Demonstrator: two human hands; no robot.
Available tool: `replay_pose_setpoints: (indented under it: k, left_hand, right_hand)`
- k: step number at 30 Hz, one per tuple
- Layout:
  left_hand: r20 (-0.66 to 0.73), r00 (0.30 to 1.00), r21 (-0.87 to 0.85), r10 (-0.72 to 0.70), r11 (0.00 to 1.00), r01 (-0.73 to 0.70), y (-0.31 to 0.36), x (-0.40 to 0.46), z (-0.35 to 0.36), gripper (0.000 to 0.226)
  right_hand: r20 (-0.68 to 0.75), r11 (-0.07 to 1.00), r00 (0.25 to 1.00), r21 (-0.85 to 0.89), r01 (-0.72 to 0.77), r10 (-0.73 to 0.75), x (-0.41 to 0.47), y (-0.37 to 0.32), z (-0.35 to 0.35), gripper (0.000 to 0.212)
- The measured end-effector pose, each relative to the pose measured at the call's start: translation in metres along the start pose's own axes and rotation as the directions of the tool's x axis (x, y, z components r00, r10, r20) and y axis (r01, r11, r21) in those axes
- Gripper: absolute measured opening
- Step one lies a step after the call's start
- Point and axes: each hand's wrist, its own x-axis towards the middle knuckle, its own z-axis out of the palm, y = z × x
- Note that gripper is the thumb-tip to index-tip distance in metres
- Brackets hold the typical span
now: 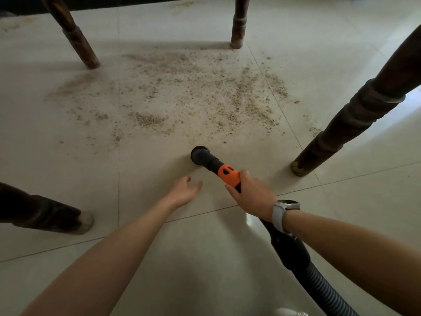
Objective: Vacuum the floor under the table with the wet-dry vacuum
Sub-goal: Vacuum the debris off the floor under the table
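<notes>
Both forearms bare, no sleeves in view. Right wrist wears a smartwatch [287, 206]: dark rounded-rect. face, metal-look case, pale grey-white band round the wrist. No rings or gloves visible.

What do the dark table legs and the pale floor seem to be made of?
The dark turned table legs look like stained wood: carved rings, worn pale tips. The pale glossy floor looks like glazed ceramic tile: thin grout lines and window glare; polished stone is possible.

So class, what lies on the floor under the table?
Scattered debris covers the tile floor between the table legs. The nozzle hides the spot beneath it.
</notes>
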Motion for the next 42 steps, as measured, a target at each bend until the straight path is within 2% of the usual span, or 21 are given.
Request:
replay_pose_setpoints:
  k: [2,4,9,12,15,24,28,37,42]
  left_hand:
    - [-0.013,1.0,0.296,0.001,0.955,0.003,-0.017,0.001,0.002,0.077]
    - [0.037,0.999,0.477,-0.012,0.879,-0.007,-0.032,-0.001,0.007,0.085]
    - [0.173,0.985,0.673,-0.018,0.732,-0.105,-0.051,-0.008,0.023,0.089]
    - [0.156,0.988,0.672,-0.009,0.734,-0.099,-0.054,-0.009,0.027,0.091]
    - [0.129,0.992,0.639,-0.018,0.766,-0.069,-0.056,-0.009,0.032,0.094]
    - [0.075,0.996,0.594,-0.042,0.805,-0.01,-0.058,-0.004,0.041,0.099]
    - [0.054,0.999,0.626,-0.011,0.779,-0.025,-0.062,-0.004,0.044,0.099]
    - [0.095,0.995,0.581,-0.028,0.813,-0.032,-0.058,-0.004,0.043,0.097]
    - [0.085,0.996,0.585,-0.024,0.811,-0.031,-0.058,-0.004,0.043,0.096]
  right_hand:
    - [-0.001,0.996,0.999,0.065,-0.054,0.055,-0.001,0.014,-0.004,0.04]
    - [-0.01,0.988,0.995,0.121,-0.094,0.096,-0.004,0.027,-0.007,0.039]
    - [-0.054,0.973,0.98,0.141,-0.183,0.192,-0.004,0.045,-0.015,0.04]
    - [-0.043,0.97,0.983,0.171,-0.171,0.181,-0.002,0.039,-0.014,0.038]
    - [-0.004,0.973,0.995,0.21,-0.093,0.096,0.003,0.028,-0.005,0.036]
    - [0.023,0.981,0.997,0.182,0.071,-0.076,0.023,-0.027,0.022,0.036]
    - [0.006,0.986,0.997,0.146,0.076,-0.078,0.033,-0.033,0.023,0.037]
    - [-0.104,0.992,0.994,0.123,-0.028,0.041,0.027,0.009,0.006,0.037]
    - [-0.056,0.994,0.998,0.111,0.014,-0.008,0.025,-0.007,0.012,0.034]
